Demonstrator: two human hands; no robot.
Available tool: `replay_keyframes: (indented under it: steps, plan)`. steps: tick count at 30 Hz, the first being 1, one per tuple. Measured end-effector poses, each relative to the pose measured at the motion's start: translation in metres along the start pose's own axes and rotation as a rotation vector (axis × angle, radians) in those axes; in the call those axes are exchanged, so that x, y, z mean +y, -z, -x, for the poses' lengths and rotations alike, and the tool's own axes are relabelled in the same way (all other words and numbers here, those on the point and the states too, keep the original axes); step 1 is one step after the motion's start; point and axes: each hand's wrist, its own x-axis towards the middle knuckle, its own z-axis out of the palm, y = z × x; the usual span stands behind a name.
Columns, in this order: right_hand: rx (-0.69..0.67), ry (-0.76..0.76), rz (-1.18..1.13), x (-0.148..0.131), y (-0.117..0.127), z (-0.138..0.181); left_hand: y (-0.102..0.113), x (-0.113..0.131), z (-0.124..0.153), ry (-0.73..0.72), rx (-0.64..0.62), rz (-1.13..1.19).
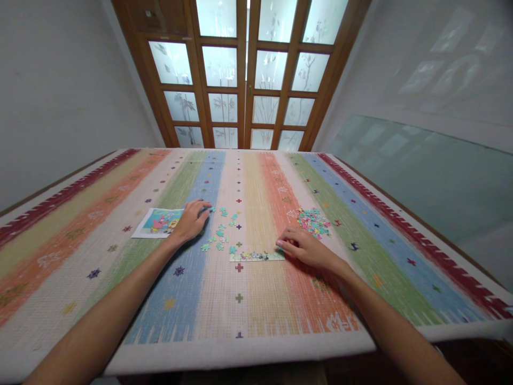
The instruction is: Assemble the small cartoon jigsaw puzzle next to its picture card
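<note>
My left hand (194, 218) reaches over the edge of a picture card (158, 222) with cartoon figures. Its thumb and index finger close on a small teal puzzle piece (212, 209). Several loose teal puzzle pieces (220, 233) lie scattered between my hands. A joined strip of puzzle pieces (256, 256) lies flat in front of me, with a teal bit standing up from its left end. At the strip's right end rests my right hand (300, 246), fingers curled together; whatever they hold, if anything, is hidden.
Behind my right hand is a heap of mixed puzzle pieces (313, 222). A striped cloth (256, 305) covers the table. Beyond its far edge stand wooden doors (243, 107) with frosted panes. A glass panel (425, 187) is on the right.
</note>
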Motion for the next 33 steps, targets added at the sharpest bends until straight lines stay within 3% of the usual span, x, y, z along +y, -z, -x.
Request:
replay_keyframes:
  steps: [3,7,10,25,33]
  plan:
    - [-0.005,0.001,0.005,0.001,0.000,0.000,0.006,0.010,0.005,-0.131,-0.031,-0.012]
    - [-0.006,-0.004,-0.001,0.002,0.000,0.000,0.016,0.028,0.014,-0.310,-0.205,0.020]
    - [-0.004,-0.012,-0.004,0.001,0.000,0.000,0.020,0.036,0.020,-0.361,-0.293,0.029]
    - [0.001,-0.013,0.014,0.002,0.000,-0.001,0.016,0.037,0.022,-0.349,-0.323,0.024]
    - [0.151,-0.068,-0.128,0.008,-0.003,-0.001,0.015,0.035,0.023,-0.325,-0.327,0.060]
